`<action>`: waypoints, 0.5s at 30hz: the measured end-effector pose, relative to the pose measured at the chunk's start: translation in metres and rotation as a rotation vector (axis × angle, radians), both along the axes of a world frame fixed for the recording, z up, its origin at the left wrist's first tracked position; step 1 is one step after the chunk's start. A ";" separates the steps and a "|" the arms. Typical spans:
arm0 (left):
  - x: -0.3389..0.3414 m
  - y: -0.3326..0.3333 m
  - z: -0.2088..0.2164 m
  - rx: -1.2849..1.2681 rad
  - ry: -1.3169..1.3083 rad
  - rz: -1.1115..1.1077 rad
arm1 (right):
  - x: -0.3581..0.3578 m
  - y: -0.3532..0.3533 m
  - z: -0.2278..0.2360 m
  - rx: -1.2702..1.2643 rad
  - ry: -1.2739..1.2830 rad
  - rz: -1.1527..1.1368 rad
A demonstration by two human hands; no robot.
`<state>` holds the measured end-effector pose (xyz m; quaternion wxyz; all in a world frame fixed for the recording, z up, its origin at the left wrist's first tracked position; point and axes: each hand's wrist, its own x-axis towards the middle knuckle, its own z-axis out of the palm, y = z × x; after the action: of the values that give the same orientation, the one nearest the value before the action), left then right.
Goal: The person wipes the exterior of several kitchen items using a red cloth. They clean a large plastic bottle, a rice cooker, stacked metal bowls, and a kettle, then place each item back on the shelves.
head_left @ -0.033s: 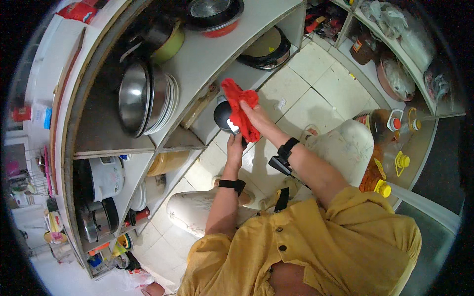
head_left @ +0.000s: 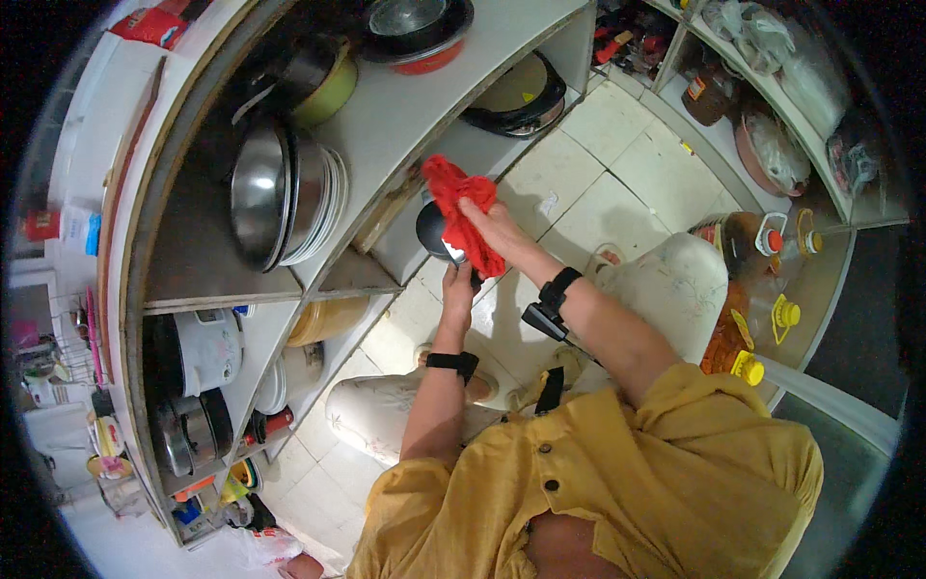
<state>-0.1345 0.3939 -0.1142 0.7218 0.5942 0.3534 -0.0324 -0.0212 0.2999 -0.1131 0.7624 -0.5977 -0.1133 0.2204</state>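
My right hand [head_left: 485, 220] is closed on a crumpled red cloth [head_left: 449, 183] and presses it against a dark round item [head_left: 433, 230] with a shiny pale patch. From below, my left hand [head_left: 457, 289] grips the near side of this item, its fingers partly hidden behind it and the cloth. The item looks like a small black pan or pot, but the cloth covers much of it and I cannot tell its exact kind. Both hands are in front of the low shelves, above the floor.
Shelves on the left hold a steel basin [head_left: 258, 198], stacked plates [head_left: 328, 207], a white pot [head_left: 207, 347] and a green pot [head_left: 330, 92]. A black electric pan [head_left: 521, 96] sits on the far low shelf. Large oil bottles [head_left: 733, 328] stand beside my right knee, over the tiled floor [head_left: 608, 207].
My right hand and the red cloth have shifted slightly to the left across the dark item. The left hand stays nearly in place, still gripping.
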 end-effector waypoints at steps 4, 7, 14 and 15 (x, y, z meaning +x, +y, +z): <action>-0.002 0.004 -0.008 -0.005 -0.027 -0.013 | 0.003 0.011 -0.017 -0.269 -0.160 -0.184; -0.006 0.012 -0.015 0.019 -0.026 -0.101 | -0.001 0.006 -0.047 -0.109 0.257 -0.139; -0.007 0.025 -0.017 0.335 0.048 -0.220 | 0.041 -0.005 -0.029 -0.200 0.105 0.098; -0.007 0.030 -0.005 0.533 0.061 -0.334 | 0.051 0.003 -0.013 -0.189 0.124 0.144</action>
<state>-0.1412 0.4238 -0.1196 0.5143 0.8110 0.2685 -0.0748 0.0293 0.3032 -0.1262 0.6904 -0.6424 -0.0871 0.3211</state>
